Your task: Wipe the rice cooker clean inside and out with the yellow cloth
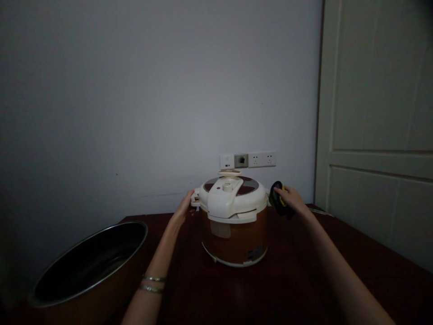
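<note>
An electric pressure cooker [237, 234] with a white lid and a brown body stands upright on the dark red table, its lid on. My left hand [182, 207] is at the white side handle on the cooker's left, thumb on top and fingertips showing just below it. On the other side, my right hand [293, 199] is closed on a black and yellow object [278, 198], whose kind I cannot make out in the dim light. That object is right beside the cooker's right edge; whether they touch is unclear.
A large pan with a dark inside [101, 253] is at the front left, near my left forearm. Wall sockets [262, 159] are behind the cooker. A pale door [379, 135] borders the table [216, 293] on the right. A light cord [320, 211] lies at the back right.
</note>
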The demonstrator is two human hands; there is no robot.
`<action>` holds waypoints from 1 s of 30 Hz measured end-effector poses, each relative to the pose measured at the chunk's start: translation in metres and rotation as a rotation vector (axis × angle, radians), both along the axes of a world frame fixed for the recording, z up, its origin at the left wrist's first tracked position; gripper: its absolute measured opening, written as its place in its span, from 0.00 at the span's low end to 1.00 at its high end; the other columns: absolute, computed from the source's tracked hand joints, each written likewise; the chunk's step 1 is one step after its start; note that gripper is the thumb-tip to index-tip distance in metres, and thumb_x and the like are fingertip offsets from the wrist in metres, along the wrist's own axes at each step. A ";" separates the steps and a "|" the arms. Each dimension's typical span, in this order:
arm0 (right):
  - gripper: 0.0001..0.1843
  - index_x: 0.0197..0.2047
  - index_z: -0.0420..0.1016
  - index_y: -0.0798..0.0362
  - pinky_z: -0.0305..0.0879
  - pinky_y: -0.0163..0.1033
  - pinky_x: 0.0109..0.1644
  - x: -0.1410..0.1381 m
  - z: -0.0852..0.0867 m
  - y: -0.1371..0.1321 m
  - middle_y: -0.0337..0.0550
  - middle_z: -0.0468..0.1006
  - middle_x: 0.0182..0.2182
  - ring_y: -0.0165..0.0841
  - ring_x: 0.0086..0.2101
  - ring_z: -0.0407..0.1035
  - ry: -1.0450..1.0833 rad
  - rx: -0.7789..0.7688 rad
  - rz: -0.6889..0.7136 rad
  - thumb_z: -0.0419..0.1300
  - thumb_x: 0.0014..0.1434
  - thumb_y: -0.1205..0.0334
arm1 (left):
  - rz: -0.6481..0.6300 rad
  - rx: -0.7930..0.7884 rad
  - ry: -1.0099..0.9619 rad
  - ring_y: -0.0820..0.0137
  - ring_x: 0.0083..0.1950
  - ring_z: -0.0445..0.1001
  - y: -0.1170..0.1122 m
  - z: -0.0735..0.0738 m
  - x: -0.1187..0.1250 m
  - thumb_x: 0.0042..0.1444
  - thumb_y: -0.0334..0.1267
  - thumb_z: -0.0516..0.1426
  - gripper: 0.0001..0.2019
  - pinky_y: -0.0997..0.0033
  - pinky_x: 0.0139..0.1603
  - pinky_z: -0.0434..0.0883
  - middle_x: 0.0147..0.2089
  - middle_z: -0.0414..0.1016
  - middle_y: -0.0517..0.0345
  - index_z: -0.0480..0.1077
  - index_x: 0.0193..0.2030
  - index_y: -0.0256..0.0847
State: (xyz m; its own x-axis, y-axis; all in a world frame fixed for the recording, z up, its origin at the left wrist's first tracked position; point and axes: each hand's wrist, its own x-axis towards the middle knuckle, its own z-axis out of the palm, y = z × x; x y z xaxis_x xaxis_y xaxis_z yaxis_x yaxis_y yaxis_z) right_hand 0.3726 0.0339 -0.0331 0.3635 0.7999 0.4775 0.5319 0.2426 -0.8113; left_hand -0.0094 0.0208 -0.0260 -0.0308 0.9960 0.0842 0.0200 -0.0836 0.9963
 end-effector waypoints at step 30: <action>0.10 0.42 0.75 0.52 0.64 0.45 0.47 -0.126 0.005 -0.085 0.49 0.73 0.38 0.39 0.42 0.66 -0.332 0.751 0.197 0.55 0.59 0.62 | 0.084 0.077 -0.147 0.79 0.12 0.54 0.007 -0.004 0.011 0.49 0.51 0.49 0.15 0.79 0.12 0.47 0.15 0.59 0.66 0.61 0.24 0.41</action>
